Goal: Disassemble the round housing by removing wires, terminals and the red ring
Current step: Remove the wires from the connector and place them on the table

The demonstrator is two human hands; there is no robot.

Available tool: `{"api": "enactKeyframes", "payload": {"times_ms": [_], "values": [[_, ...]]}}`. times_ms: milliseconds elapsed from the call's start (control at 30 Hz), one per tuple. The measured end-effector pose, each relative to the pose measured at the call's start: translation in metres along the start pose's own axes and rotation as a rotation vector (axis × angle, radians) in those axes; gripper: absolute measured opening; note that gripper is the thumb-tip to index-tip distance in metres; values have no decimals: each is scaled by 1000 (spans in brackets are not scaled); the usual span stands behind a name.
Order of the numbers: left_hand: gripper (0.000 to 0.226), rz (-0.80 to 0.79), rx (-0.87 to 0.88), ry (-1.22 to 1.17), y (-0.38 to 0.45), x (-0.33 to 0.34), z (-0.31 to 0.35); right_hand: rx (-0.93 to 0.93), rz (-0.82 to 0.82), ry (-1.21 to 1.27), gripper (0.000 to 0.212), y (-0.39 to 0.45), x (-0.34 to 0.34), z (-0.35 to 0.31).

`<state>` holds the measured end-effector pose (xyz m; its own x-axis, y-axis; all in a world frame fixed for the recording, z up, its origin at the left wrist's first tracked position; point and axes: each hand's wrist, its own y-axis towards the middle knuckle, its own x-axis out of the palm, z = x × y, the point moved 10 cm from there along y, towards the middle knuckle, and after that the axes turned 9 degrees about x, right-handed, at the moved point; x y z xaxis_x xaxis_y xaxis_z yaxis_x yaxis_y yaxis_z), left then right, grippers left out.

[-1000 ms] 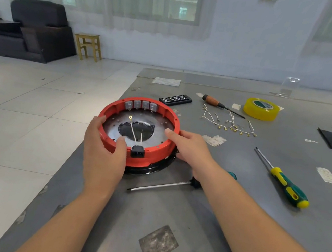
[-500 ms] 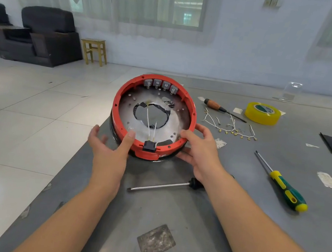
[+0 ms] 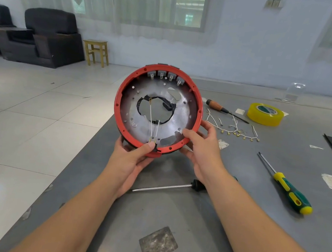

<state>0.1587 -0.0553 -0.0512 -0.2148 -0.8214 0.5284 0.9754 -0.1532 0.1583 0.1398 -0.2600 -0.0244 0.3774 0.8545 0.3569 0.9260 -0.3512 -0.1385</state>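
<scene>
The round housing [image 3: 180, 115] is lifted off the table and tipped up so its open face points at me. Its red ring [image 3: 118, 100] runs around a grey metal plate with a central hole. Two white wires [image 3: 153, 122] run from the hole down to a black connector at the bottom rim. Several grey terminals [image 3: 166, 76] sit inside the top rim. My left hand [image 3: 132, 159] grips the bottom edge, thumb on the connector. My right hand [image 3: 202, 150] holds the lower right rim, thumb on the plate.
Removed wires with brass terminals [image 3: 235, 129] lie on the grey table [image 3: 231, 231]. A green-yellow screwdriver [image 3: 286, 186], a wooden-handled tool [image 3: 221, 108], yellow tape [image 3: 266, 114] and a steel-shafted screwdriver [image 3: 165, 187] lie around. The table's left edge drops to a tiled floor.
Both hands raised the housing from the table and tilted it upright to face me. My left hand shifted to the bottom edge.
</scene>
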Motion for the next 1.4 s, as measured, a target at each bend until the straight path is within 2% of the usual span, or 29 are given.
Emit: {"api": "enactKeyframes", "payload": {"times_ms": [33, 133, 300, 367, 467, 567, 633, 767, 1000, 1200, 1400], "values": [[68, 14, -3, -7, 0, -1, 0, 0, -12, -10, 53, 0, 1, 0], [79, 115, -30, -68, 0, -14, -3, 0, -71, -138, 56, 0, 6, -1], [79, 136, -35, -90, 2, -22, -1, -134, -63, -710, 57, -8, -2, -18], [79, 144, -28, -86, 2, -22, 0, -234, -52, -941, 49, -16, -5, -24], [79, 160, -25, -93, 3, -23, -1, -467, -160, -1323, 30, -36, 2, -26], [76, 157, -43, -93, 3, -23, -3, -635, -333, -1664, 46, -61, 8, -9], [76, 158, -49, -87, 2, -24, -5, -763, -391, -1809, 50, -74, 8, 5], [77, 150, -40, -71, 3, -25, -6, -979, -409, -1790, 34, -92, 8, 8], [74, 152, -32, -73, 7, -27, -5, -1096, -424, -1803, 29, -100, 10, 9], [79, 146, -33, -85, 7, -34, 0, -1055, -261, -1708, 34, -98, 0, -11], [80, 118, -32, -99, 8, -34, -1, -883, -18, -1702, 42, -80, -17, -27]]}}
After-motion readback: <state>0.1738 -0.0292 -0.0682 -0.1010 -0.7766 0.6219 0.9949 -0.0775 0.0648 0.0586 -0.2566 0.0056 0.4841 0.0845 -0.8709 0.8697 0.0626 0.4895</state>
